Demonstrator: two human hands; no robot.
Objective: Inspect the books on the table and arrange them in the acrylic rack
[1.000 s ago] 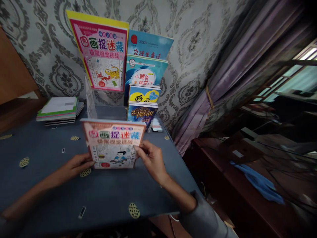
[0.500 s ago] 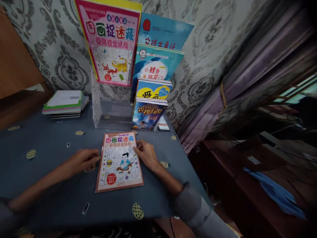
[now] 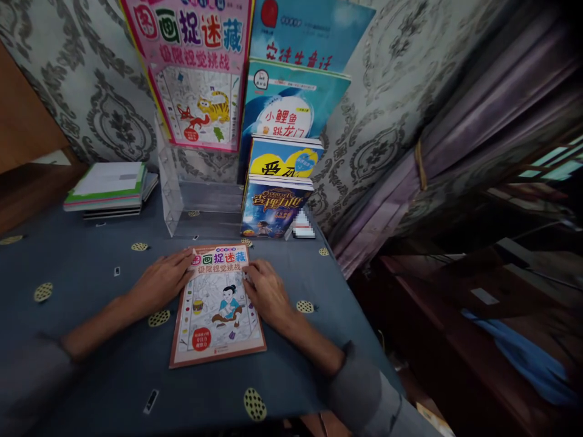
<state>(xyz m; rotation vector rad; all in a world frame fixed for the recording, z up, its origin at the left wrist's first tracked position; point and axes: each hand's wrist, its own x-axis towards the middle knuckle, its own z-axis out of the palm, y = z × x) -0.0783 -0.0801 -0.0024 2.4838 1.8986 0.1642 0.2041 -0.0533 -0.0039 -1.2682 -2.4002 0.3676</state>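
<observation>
A thin picture book point(image 3: 223, 309) with an orange-brown border lies face up on the blue tablecloth point(image 3: 113, 376), its cover showing a seated figure in blue. My left hand point(image 3: 169, 276) touches its upper left edge, fingers stretched and close together over the border. At the upper right edge, my right hand point(image 3: 265, 290) has its thumb on the cover and its curled fingers at the side, gripping the book's edge.
Behind the book stands a clear stepped rack point(image 3: 204, 221) with a pink book point(image 3: 200, 109) at left and blue books point(image 3: 277, 209) at right. A stack of books point(image 3: 107, 188) lies at the back left. A purple curtain point(image 3: 455, 127) hangs at right.
My left hand has moved right and up onto the book's upper left edge. My right hand still sits at the right edge, its thumb now further over the cover. The view has shifted closer.
</observation>
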